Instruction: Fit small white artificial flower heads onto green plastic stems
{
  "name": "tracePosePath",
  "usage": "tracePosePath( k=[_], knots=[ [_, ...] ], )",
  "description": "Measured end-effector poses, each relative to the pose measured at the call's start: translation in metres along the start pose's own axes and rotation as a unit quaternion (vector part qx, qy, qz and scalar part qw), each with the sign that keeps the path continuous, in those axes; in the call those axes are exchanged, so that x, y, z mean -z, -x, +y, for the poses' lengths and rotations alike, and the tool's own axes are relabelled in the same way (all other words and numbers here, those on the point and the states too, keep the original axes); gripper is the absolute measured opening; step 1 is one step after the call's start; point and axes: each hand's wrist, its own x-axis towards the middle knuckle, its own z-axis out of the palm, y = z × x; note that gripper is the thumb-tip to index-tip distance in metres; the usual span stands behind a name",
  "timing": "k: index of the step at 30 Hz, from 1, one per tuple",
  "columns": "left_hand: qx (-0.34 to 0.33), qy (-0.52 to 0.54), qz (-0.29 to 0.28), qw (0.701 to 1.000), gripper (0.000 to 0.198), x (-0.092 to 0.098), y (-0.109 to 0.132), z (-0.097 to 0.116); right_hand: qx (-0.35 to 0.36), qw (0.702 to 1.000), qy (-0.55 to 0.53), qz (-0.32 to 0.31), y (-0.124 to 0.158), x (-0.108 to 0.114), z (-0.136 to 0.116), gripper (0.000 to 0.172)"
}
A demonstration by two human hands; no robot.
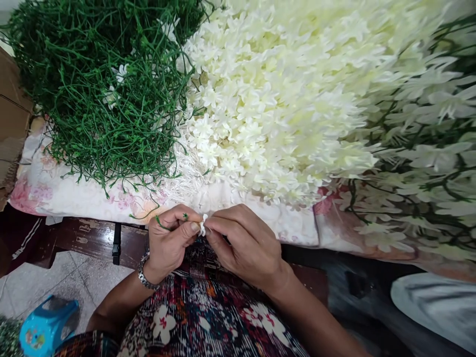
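Observation:
My left hand is closed around a green plastic stem, whose thin end sticks out past the palm. A small white artificial flower sits between the fingertips of both hands. My right hand pinches at the flower's right side, thumb and forefinger together. Just beyond the hands, a heap of green artificial stems lies at the left. To its right spreads a large pile of cream-white flower heads. Thin white filaments lie between the two piles.
A floral cloth covers the table up to its front edge. Finished-looking white flowers on stems bunch at the right. At the left edge is a cardboard box. A blue plastic stool stands on the floor, lower left.

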Motion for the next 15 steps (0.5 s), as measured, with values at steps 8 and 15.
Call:
tracePosePath(
  k=[8, 15],
  knots=[
    [-0.043, -0.108, -0.043, 0.992, 0.014, 0.004, 0.003, -0.003, -0.06, 0.996, -0.066, 0.024, -0.003, -0.001, 0.0, 0.016],
    [-0.174, -0.331, -0.055, 0.926, 0.02, 0.003, 0.004, 0.009, -0.111, 0.984, -0.138, 0.012, -0.004, 0.017, -0.003, 0.015]
  ],
)
